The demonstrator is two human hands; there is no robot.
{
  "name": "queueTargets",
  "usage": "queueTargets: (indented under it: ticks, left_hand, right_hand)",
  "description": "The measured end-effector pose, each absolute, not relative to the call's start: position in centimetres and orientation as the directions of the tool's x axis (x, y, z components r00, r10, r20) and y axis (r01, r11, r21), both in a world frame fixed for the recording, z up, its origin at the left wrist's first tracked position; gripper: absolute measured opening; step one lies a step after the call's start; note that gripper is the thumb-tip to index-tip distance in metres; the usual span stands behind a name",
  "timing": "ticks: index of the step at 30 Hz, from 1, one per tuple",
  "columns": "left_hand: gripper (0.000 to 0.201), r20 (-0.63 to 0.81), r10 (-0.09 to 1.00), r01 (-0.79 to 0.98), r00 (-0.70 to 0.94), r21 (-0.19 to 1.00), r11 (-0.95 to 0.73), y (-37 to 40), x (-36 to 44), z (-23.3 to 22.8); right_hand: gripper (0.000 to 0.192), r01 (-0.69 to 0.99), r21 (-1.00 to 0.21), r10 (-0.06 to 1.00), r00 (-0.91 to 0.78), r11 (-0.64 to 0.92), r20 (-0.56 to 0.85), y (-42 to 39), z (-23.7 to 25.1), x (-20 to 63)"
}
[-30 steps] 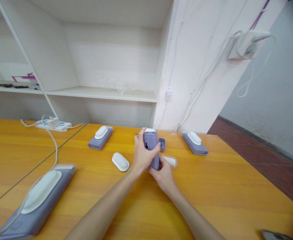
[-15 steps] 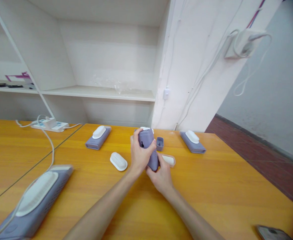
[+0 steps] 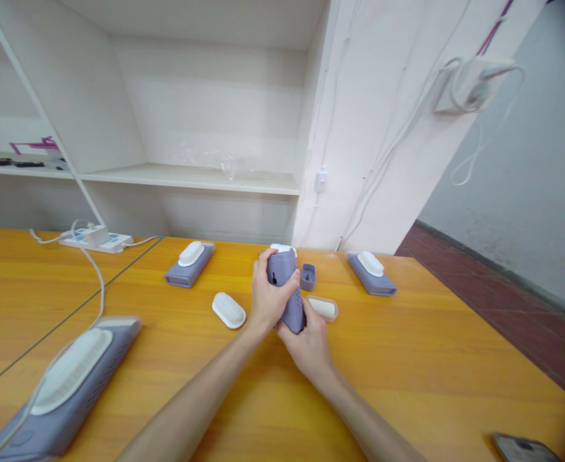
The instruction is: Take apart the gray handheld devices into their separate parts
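Unit [image 3: 293, 312] just left of cap [image 3: 308, 277], long axis running near-to-far. Left hand [image 3: 269, 300] grip closed round its far end, beside cap; right hand [image 3: 312, 343] grip closed on its near end.

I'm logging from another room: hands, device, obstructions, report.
Left hand clasping purple device, right hand at its lower end. Device tilted. Small purple cup and pale oval piece close by, apparently not blocking.

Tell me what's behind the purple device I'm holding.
A white piece shows past the far end of the purple device; whether it's attached or behind, I can't tell. Whatever else lies directly behind is covered by the device and your left hand.
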State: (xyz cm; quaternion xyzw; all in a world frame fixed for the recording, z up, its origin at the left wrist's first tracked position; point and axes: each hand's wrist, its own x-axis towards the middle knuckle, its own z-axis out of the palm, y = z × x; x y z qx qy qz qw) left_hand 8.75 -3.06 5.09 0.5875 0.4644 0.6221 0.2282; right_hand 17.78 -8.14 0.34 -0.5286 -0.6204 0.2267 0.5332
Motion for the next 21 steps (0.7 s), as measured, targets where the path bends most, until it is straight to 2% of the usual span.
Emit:
queueTargets:
  ticks: [21]
  left_hand:
    - [0.052,0.506,0.849,0.255,-0.150,0.850,-0.462,-2.43,8.50,4.18]
  right_hand:
    - [0.025,0.413,-0.885,0.928,0.198,0.214,0.316,-8.96,0.46,17.00]
